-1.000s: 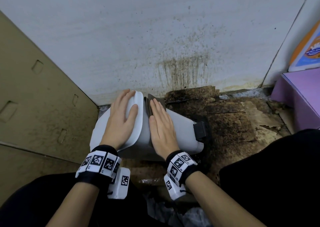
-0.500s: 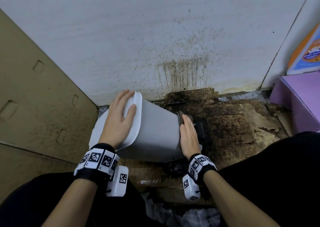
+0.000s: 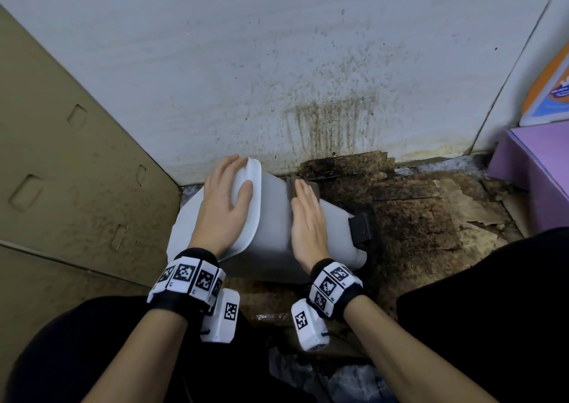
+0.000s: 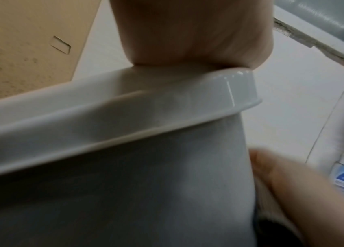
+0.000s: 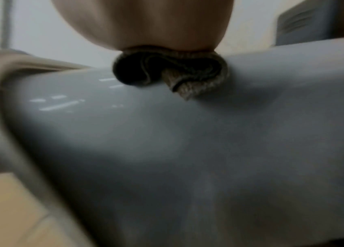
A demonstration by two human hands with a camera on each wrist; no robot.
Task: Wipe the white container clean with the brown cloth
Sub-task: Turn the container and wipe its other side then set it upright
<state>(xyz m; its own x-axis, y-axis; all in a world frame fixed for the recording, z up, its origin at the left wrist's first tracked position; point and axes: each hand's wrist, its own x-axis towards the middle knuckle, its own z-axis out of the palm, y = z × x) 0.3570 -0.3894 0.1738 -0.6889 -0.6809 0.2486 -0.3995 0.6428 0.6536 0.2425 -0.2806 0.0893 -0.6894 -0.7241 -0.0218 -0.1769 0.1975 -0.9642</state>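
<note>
The white container lies tilted on its side on the floor, lid end to the left. My left hand rests flat on the lid, fingers reaching over its far edge. My right hand lies flat on the container's upper side, just right of the lid rim. It presses the brown cloth against the wall; only a dark strip of cloth shows past the fingers. In the right wrist view the cloth is bunched under the palm on the grey-white wall. The right hand shows blurred in the left wrist view.
A black foot pedal sticks out at the container's base end. A stained white wall stands close behind, a cardboard sheet on the left, a purple box on the right. Dirty, torn cardboard covers the floor. My dark-clad knees fill the bottom corners.
My right hand slid the cloth from near the lid down to the base end, then back up beside the lid rim. The left hand and the container stayed in place.
</note>
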